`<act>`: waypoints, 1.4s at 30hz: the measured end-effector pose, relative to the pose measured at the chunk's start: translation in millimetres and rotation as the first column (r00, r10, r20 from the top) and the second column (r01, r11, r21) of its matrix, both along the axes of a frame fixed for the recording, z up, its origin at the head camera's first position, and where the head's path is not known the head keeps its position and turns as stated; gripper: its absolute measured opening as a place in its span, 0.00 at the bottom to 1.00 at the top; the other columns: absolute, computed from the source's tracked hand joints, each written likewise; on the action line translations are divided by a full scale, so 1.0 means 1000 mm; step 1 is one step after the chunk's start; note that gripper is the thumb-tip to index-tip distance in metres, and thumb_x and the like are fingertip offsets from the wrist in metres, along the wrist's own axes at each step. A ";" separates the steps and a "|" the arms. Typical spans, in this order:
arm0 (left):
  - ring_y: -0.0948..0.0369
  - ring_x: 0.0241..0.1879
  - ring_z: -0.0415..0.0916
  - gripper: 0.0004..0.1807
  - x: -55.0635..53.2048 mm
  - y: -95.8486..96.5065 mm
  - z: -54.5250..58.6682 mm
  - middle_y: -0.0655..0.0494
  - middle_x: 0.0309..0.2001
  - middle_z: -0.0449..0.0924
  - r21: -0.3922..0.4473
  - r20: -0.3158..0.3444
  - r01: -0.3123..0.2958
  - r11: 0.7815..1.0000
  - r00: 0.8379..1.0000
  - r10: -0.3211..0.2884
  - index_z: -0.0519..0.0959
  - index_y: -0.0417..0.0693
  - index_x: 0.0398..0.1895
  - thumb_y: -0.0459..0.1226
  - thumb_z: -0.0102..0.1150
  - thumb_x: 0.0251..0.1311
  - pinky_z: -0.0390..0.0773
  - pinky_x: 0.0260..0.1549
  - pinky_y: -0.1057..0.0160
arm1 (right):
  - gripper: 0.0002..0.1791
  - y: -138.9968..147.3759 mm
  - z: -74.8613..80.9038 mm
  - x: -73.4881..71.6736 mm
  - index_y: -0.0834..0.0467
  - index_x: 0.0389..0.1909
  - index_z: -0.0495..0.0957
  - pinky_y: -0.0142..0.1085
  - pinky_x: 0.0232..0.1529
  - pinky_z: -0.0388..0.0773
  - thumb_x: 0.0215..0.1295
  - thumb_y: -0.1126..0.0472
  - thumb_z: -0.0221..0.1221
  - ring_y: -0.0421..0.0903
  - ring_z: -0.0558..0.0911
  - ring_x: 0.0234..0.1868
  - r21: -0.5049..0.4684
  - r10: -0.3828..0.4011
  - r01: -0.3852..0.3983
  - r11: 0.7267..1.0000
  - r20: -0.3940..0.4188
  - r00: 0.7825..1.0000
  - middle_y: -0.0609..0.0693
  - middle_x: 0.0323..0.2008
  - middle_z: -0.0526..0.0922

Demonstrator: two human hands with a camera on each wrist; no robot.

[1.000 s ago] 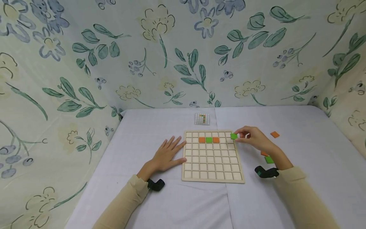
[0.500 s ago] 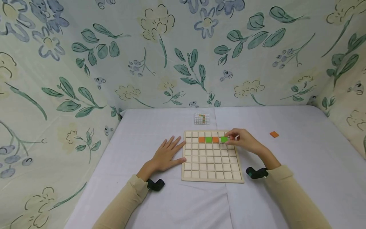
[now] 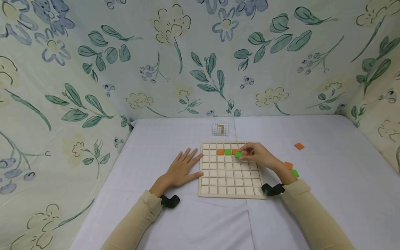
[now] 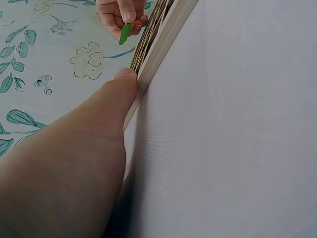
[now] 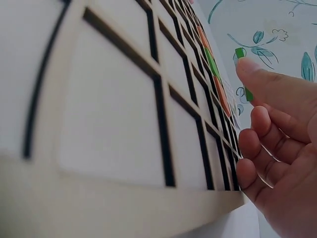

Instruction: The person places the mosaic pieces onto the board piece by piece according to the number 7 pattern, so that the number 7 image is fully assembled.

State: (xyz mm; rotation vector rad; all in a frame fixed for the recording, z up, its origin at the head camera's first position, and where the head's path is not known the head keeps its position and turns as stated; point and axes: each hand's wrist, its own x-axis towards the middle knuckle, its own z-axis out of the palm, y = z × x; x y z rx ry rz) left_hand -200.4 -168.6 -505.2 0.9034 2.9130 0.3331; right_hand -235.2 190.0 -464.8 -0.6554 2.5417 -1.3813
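Note:
A wooden grid board [image 3: 232,197] lies on the white-covered table. In its second row from the back sit an orange tile [image 3: 220,152], a green tile [image 3: 227,152] and another orange tile [image 3: 234,151], side by side. My right hand [image 3: 259,154] pinches a green square tile [image 3: 238,155] between thumb and fingers, above the board; in the head view it overlaps the right-hand orange tile. The right wrist view shows this held tile [image 5: 244,74] edge-on, raised off the grid. My left hand [image 3: 182,169] rests with spread fingers at the board's left edge, thumb touching the frame.
Behind the board lies a small card [image 3: 220,129] printed with a coloured grid pattern. To the right are a loose orange tile [image 3: 299,146], another orange tile [image 3: 288,165] and a green tile [image 3: 295,173] near the right forearm. Floral cloth [image 3: 187,59] hangs behind the table.
My right hand has carried the green tile leftward from the board's right edge, past the cell beside the orange tile, to over that tile. My left hand has stayed in place.

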 end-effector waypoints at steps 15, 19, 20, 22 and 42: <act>0.51 0.78 0.30 0.45 0.000 0.000 0.000 0.57 0.81 0.36 -0.006 0.001 -0.003 1.000 1.000 0.003 0.43 0.64 0.81 0.71 0.34 0.67 0.32 0.73 0.45 | 0.16 -0.005 -0.004 -0.001 0.68 0.45 0.82 0.29 0.30 0.71 0.56 0.67 0.72 0.44 0.73 0.30 0.040 0.003 -0.003 0.999 0.008 1.000 0.52 0.32 0.77; 0.52 0.78 0.29 0.45 -0.001 0.001 -0.001 0.58 0.81 0.35 -0.014 0.000 -0.007 1.000 1.000 0.007 0.42 0.65 0.81 0.71 0.33 0.67 0.31 0.73 0.46 | 0.17 -0.005 -0.006 -0.002 0.69 0.44 0.83 0.29 0.29 0.71 0.55 0.67 0.73 0.43 0.73 0.29 0.045 0.008 -0.008 0.999 0.000 1.000 0.52 0.32 0.78; 0.51 0.78 0.29 0.45 -0.001 0.001 -0.002 0.58 0.81 0.35 -0.013 -0.003 -0.006 1.000 1.000 0.006 0.42 0.65 0.81 0.71 0.33 0.67 0.32 0.73 0.46 | 0.17 -0.005 -0.006 -0.003 0.69 0.44 0.83 0.29 0.29 0.71 0.55 0.67 0.73 0.43 0.73 0.29 0.045 0.010 -0.010 0.999 0.000 1.000 0.52 0.32 0.79; 0.52 0.78 0.29 0.45 -0.001 0.001 -0.002 0.58 0.81 0.35 -0.010 -0.004 -0.008 1.000 1.000 0.008 0.42 0.65 0.81 0.71 0.33 0.67 0.32 0.73 0.46 | 0.17 -0.005 -0.007 -0.003 0.70 0.44 0.83 0.29 0.28 0.70 0.55 0.67 0.73 0.43 0.72 0.29 0.048 0.016 -0.016 0.999 -0.007 1.000 0.53 0.31 0.79; 0.50 0.78 0.30 0.45 0.002 0.001 0.001 0.56 0.81 0.38 0.007 -0.006 -0.004 1.000 1.000 0.004 0.44 0.64 0.81 0.70 0.36 0.67 0.33 0.73 0.44 | 0.17 -0.005 -0.012 -0.003 0.69 0.43 0.81 0.31 0.27 0.67 0.54 0.67 0.73 0.44 0.69 0.27 0.047 0.025 -0.024 0.999 -0.025 0.999 0.51 0.28 0.77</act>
